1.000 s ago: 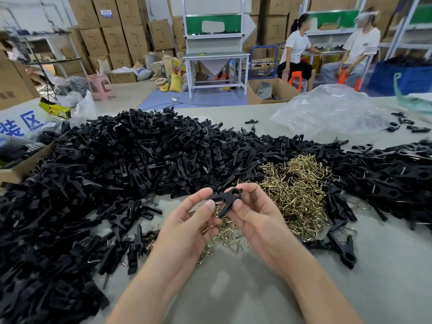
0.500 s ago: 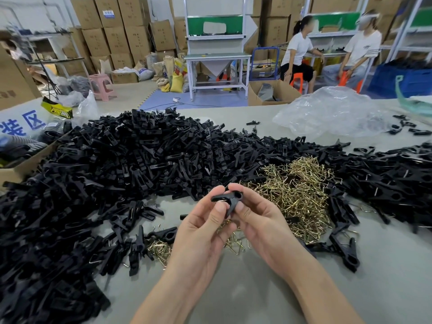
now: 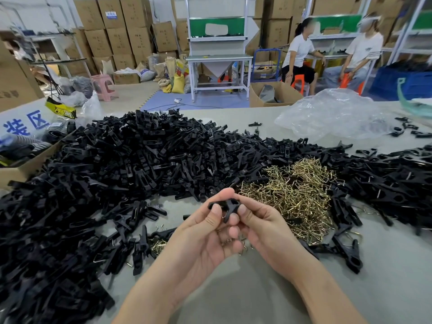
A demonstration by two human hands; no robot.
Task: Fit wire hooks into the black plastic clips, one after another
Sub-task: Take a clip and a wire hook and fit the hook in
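Note:
A black plastic clip [image 3: 227, 206] is held above the grey table [image 3: 257, 288] between both hands. My left hand [image 3: 205, 232] pinches its left end with thumb and forefinger. My right hand [image 3: 261, 225] pinches its right side, thumb on top. Whether a wire hook sits in the clip is hidden by my fingers. A heap of brass-coloured wire hooks [image 3: 294, 197] lies just right of my hands. A huge pile of black clips [image 3: 112, 174] covers the table's left and centre.
More black clips [image 3: 395, 183] lie at the right, some with hooks fitted [image 3: 348, 251]. A crumpled clear plastic bag [image 3: 336, 113] sits at the back right. A cardboard box [image 3: 25, 164] stands at the table's left edge. Two people sit at benches beyond the table.
Both hands have closed in on the clip and turned it; the left thumb now lies over its left end. The hands sit slightly lower and nearer together.

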